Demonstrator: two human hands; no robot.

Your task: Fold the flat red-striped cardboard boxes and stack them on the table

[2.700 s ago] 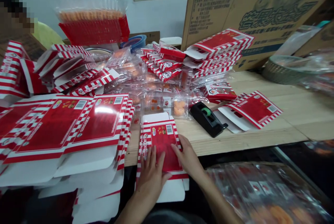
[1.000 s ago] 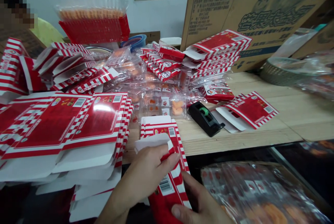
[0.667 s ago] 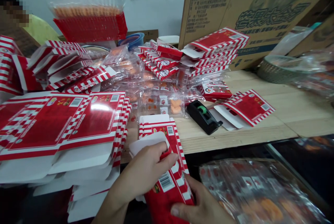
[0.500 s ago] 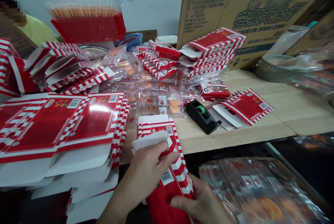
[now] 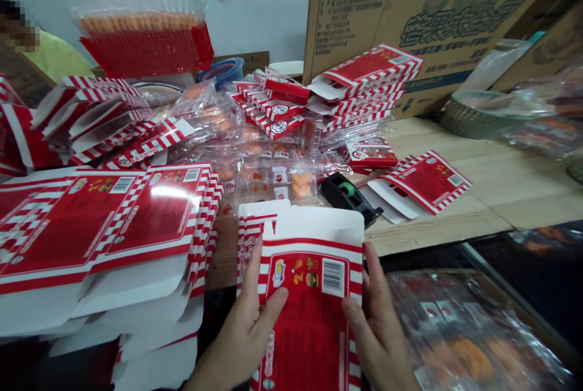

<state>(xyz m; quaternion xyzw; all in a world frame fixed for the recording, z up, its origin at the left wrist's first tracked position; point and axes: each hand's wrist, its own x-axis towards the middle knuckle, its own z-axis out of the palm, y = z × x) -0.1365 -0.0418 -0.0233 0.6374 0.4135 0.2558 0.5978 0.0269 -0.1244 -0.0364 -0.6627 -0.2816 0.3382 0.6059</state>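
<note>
Red-and-white striped cardboard carton (image 5: 310, 306) is held upright, in front of the pale wooden table (image 5: 496, 190) and a stack of flat striped cartons (image 5: 255, 221), the left hand (image 5: 243, 336) and right hand (image 5: 378, 330) pinching its side edges between spread fingers (image 5: 371, 275) and thumbs, apparently keeping it square

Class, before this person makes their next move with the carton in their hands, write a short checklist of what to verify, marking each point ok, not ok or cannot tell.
1. The left hand and right hand both hold the side edges of the flat striped carton: ok.
2. The barcode faces up: ok.
3. The white top flap lies unfolded: ok.
4. The black tape dispenser looks within reach on the wooden table: ok.
5. The carton's lower end is complete: cannot tell, the frame cuts it off.
6. The carton is apart from the stack of cartons: cannot tell.
</note>
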